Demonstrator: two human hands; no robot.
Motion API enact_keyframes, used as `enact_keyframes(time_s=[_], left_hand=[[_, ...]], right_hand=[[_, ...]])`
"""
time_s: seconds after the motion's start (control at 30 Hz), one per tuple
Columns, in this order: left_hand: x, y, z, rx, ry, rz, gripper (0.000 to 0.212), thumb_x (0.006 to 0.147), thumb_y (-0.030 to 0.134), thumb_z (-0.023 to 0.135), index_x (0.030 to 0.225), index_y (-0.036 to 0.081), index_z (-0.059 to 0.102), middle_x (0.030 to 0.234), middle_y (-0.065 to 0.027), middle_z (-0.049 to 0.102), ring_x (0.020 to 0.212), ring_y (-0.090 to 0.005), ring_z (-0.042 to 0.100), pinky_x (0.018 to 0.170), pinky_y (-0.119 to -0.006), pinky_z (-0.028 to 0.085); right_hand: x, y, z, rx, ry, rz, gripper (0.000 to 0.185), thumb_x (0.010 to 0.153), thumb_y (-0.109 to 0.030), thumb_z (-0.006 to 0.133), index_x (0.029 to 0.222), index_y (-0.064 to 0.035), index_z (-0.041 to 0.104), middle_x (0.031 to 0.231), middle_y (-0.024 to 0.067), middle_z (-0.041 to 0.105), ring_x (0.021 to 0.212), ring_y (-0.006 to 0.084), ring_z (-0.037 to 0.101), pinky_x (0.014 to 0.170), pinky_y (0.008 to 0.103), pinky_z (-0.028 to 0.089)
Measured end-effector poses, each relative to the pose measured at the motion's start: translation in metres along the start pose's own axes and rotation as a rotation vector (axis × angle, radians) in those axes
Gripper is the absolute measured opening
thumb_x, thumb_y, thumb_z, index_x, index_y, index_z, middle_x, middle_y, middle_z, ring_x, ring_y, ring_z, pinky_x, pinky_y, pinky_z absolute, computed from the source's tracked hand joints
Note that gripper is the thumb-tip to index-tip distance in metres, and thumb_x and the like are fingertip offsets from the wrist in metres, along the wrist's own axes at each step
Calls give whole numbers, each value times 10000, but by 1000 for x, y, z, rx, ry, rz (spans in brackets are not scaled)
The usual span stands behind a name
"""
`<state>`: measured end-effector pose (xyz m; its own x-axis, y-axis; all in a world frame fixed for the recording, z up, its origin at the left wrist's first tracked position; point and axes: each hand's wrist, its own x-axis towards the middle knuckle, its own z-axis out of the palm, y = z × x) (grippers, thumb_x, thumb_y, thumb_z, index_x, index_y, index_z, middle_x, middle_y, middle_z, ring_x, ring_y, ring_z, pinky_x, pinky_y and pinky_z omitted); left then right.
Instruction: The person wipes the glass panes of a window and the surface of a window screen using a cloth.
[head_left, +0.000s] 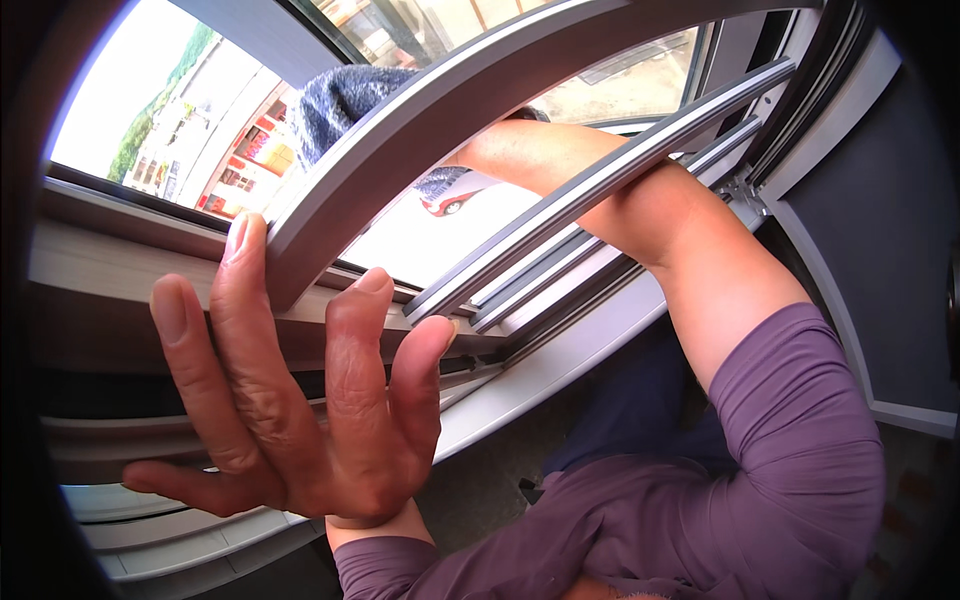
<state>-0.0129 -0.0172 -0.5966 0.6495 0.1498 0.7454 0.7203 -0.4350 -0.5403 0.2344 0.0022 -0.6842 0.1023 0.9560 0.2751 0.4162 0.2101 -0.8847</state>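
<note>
Fingers spread, my left hand (330, 405) is raised palm away at the left, its fingertips at the lower end of a curved-looking window frame bar (450, 97). It holds nothing. My right arm reaches between this bar and a grey metal guard rail (600, 187) to the outer side of the window. The right hand itself is hidden behind the frame bar. A fuzzy grey-blue cloth (337, 105) shows beyond that bar, in line with the right forearm; how the hand holds it cannot be seen.
A second rail (547, 274) runs beside the first. A pale sill (555, 360) crosses below them. To the right stands a dark panel with a light frame (877, 225). Through the window, buildings with red signs (259, 150) and green hills are visible outside.
</note>
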Motion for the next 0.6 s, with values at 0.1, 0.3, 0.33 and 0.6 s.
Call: enact_keyframes(time_s=[0.1, 0.3, 0.33, 0.6], left_hand=[[1, 4, 8, -21, 19, 22, 394, 1038, 573, 505, 922, 283, 745, 1313, -101, 709, 1402, -267, 533, 1280, -493, -140], [-5, 3, 11, -7, -14, -1, 410, 1028, 591, 510, 917, 278, 750, 1320, -93, 706, 1410, -273, 525, 1276, -495, -146], [-4, 2, 8, -10, -13, -8, 417, 1030, 594, 504, 919, 277, 751, 1325, -89, 705, 1416, -274, 519, 1274, -496, -153], [-5, 1, 6, -16, -26, -11, 402, 1034, 603, 479, 907, 317, 731, 1347, -72, 695, 1443, -239, 488, 1277, -483, -160]], right_hand=[[-9, 10, 0, 23, -20, 47, 360, 971, -275, 607, 1234, -51, 708, 1220, 196, 705, 1184, 321, 648, 1005, 365, 502], [-4, 13, 12, -458, -208, 68, 361, 1027, -283, 522, 1279, -80, 682, 1296, 150, 693, 1124, 317, 655, 984, 380, 507], [-7, 11, 10, -491, -241, 77, 361, 1027, -284, 523, 1279, -81, 683, 1296, 150, 693, 1124, 317, 655, 984, 381, 507], [-9, 19, 18, -572, -288, 108, 363, 1023, -294, 532, 1278, -86, 686, 1292, 150, 695, 1130, 319, 654, 985, 384, 507]])
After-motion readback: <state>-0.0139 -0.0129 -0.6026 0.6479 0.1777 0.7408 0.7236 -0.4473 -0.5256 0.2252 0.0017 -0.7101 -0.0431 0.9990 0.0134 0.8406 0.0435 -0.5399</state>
